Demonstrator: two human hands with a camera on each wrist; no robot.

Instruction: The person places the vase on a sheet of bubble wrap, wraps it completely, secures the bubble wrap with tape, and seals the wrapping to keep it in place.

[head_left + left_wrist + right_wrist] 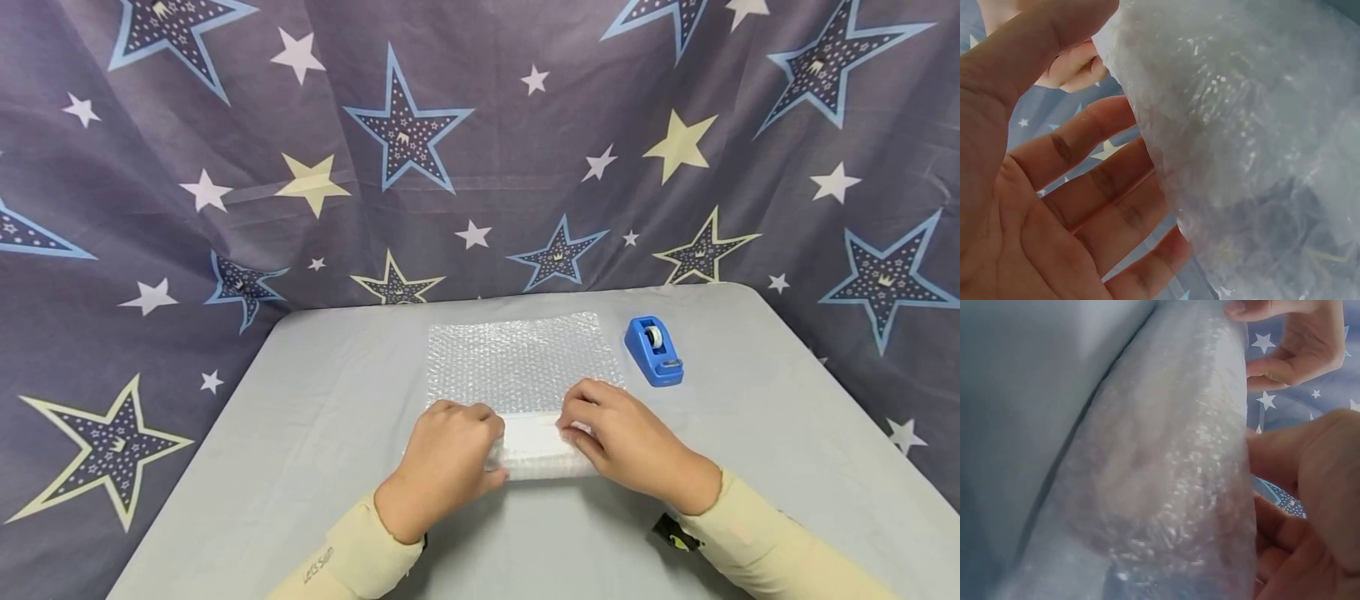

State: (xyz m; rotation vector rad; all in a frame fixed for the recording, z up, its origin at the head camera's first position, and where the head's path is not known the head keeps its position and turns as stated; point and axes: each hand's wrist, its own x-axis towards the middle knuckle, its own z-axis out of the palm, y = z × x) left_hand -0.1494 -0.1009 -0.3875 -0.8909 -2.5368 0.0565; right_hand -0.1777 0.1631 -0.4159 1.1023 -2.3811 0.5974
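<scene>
On the grey surface (255,475), bubble wrap (517,358) lies flat, its near edge folded. The left hand (450,450) and right hand (626,433) pinch the fold's ends in a narrow grip, presumably keeping it snug against the white item (532,434) between; far right sits a blue tape dispenser (662,371).

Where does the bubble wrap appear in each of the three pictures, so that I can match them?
Head: the bubble wrap lies just below the centre, its near part between the left hand and right hand.
Left wrist: the bubble wrap fills most of the right half.
Right wrist: the bubble wrap runs down the middle, left of both hands.
Shared landmark: the star-patterned cloth.
</scene>
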